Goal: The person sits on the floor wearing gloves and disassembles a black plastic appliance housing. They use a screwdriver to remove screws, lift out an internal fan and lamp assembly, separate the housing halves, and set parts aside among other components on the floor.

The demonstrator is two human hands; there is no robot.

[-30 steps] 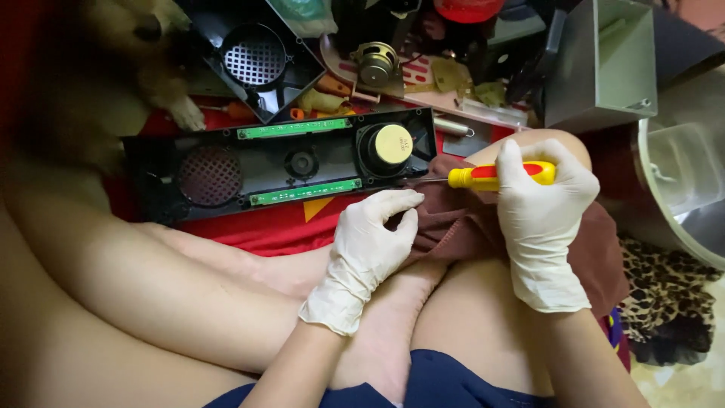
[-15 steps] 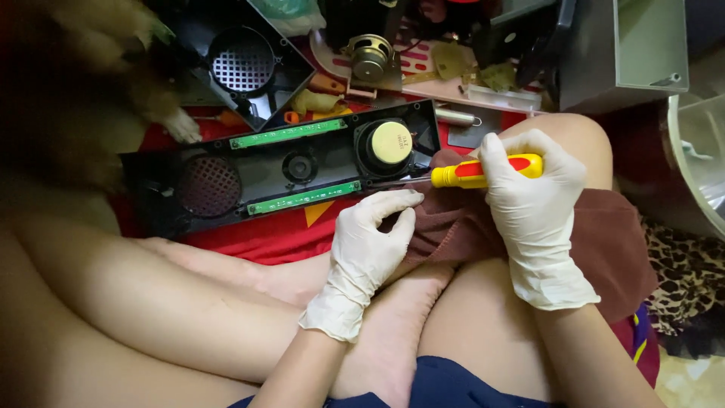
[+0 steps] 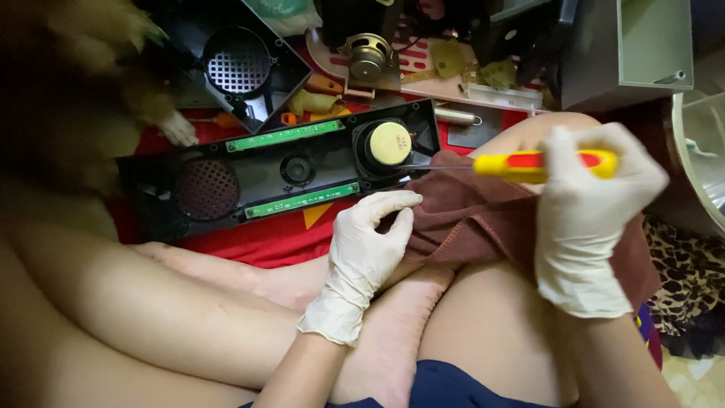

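Observation:
A long black speaker panel (image 3: pixel 226 185) lies across the red cloth, with two green circuit strips (image 3: pixel 283 136) and a round speaker driver with a pale yellow magnet (image 3: pixel 390 143) at its right end. My right hand (image 3: pixel 593 219), in a white glove, grips a screwdriver with a yellow and red handle (image 3: pixel 540 165); its thin shaft points left toward the driver. My left hand (image 3: pixel 366 249), also gloved, rests with bent fingers on the panel's near edge beside a brown cloth (image 3: pixel 476 215) draped over my knee.
Behind the panel sit a black housing with a round grille (image 3: pixel 238 68), a loose metal speaker driver (image 3: pixel 368 57), a grey metal box (image 3: pixel 627 49) and small parts. A furry animal (image 3: pixel 83 98) is at the left. A pale basin rim (image 3: pixel 698 166) is at the right.
The view has shifted left a little. My right hand has drawn the screwdriver slightly to the right, away from the speaker driver. My left hand stays on the panel's edge.

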